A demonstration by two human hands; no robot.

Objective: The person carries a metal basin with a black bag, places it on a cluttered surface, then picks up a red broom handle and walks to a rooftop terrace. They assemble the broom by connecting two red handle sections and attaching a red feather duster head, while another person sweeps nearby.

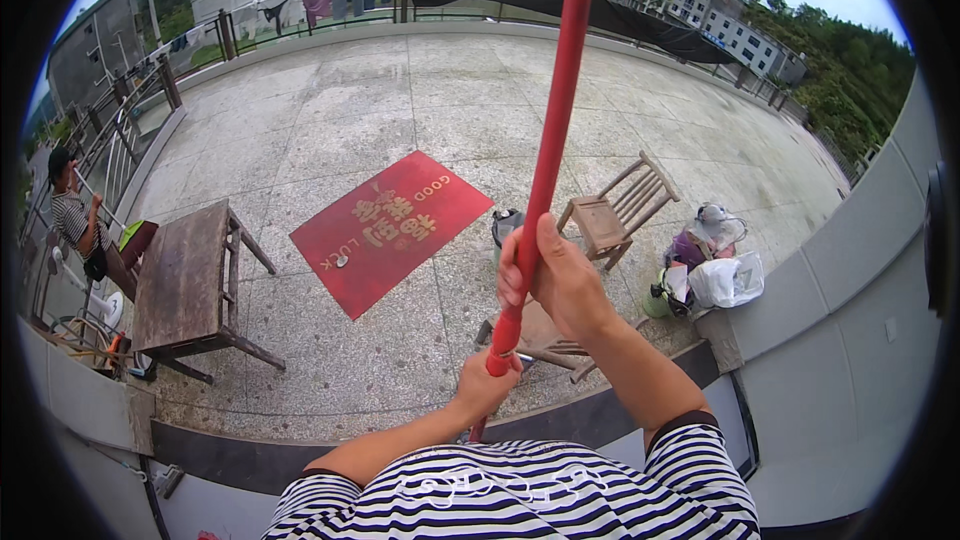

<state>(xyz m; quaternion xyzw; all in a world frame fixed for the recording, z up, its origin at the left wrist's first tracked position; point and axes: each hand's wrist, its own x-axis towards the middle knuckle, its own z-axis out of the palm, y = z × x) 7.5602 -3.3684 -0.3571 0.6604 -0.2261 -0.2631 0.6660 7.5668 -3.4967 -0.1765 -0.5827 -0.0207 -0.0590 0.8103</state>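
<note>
A long red pole (556, 105) rises in front of me, leaning slightly right, and its upper end runs out of the top of the view. My right hand (565, 280) grips it around mid-height, thumb laid along the shaft. Lower down, my left hand (486, 386) is closed around the pole just below a thicker red collar (506, 330). A short piece of the pole shows beneath that hand, close to my striped shirt. What the pole carries at its far end is out of sight.
A red mat (392, 230) with gold lettering lies on the speckled terrace floor. A wooden table (185, 275) stands left, beside a person (85, 220) holding a long handle. Right are a wooden chair (605, 220) and several bags (728, 280). Railings (225, 40) line the edge.
</note>
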